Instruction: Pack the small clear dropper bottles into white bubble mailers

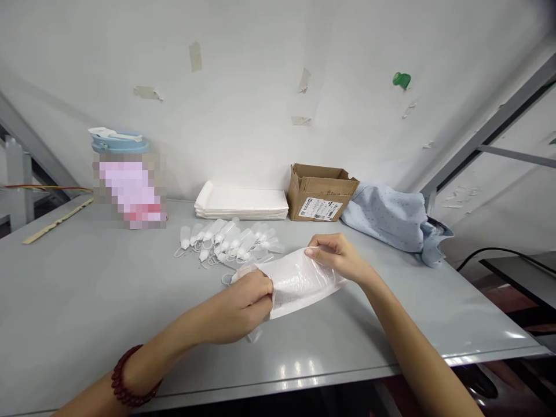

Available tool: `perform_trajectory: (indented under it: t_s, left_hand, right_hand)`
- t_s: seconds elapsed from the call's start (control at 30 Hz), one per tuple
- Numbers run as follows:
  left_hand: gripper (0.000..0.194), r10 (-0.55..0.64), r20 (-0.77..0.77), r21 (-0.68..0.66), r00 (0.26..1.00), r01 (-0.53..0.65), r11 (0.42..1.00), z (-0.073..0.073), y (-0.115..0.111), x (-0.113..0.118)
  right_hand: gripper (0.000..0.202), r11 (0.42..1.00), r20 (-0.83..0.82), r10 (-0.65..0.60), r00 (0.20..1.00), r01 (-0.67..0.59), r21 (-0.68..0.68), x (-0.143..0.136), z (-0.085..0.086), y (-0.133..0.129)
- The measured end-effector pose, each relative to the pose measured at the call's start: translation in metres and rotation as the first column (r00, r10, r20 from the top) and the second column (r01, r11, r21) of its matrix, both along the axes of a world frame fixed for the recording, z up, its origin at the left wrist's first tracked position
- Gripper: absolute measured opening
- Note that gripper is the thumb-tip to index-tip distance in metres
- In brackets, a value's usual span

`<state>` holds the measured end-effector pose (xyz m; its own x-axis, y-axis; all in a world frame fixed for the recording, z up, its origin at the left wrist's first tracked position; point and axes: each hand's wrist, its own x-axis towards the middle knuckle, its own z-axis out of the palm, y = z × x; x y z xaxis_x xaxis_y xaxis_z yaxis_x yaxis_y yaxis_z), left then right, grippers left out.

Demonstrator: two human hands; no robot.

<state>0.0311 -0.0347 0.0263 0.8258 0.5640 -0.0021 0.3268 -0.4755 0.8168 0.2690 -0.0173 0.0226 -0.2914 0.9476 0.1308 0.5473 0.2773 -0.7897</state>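
Bottles [237, 240] before envelope stack [243, 202]

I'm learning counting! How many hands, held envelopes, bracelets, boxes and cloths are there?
Bare hands (left hand, right hand): 2
White padded envelope, held: 1
Dark red beaded bracelet: 1
Brown open cardboard box: 1
Pale blue spotted cloth: 1
Total: 6

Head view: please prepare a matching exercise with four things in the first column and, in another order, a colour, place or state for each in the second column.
Column one
1. box
2. bracelet
3. pouch
4. cloth

Column two
A. light blue, lying to the right of the box
B. white, pinched by the right hand
C. brown, open at the top
D. dark red, made of beads

Right pairs: 1-C, 2-D, 3-B, 4-A
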Motion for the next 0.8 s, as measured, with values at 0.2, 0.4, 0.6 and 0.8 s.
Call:
perform_trajectory:
  t_s: [0.2, 0.4, 0.6, 0.8]
  left_hand:
    - [0.021, -0.018, 0.054, -0.003, 0.998, 0.018, 1.0, 0.0, 0.009, -0.005]
    - [0.012, -0.094, -0.056, -0.025, 0.994, 0.093, 0.995, -0.008, 0.002, -0.001]
    - [0.018, 0.026, 0.047, 0.094, 0.999, -0.03, 0.995, -0.02, 0.002, 0.006]
    - [0.019, 0.06, 0.038, 0.249, 0.997, -0.068, 0.966, -0.026, 0.006, 0.008]
  right_hand:
    - [0.032, 0.995, 0.042, -0.098, 0.994, 0.097, 0.025, 0.002, -0.002, 0.002]
    - [0.032, 0.995, -0.014, 0.089, 0.996, -0.089, -0.047, -0.007, -0.005, -0.001]
    - [0.035, 0.997, -0.037, 0.063, 0.997, -0.065, -0.048, -0.008, -0.004, -0.003]
    - [0.034, 0.995, 0.238, 0.075, 0.968, -0.087, 0.041, 0.0, -0.004, -0.001]
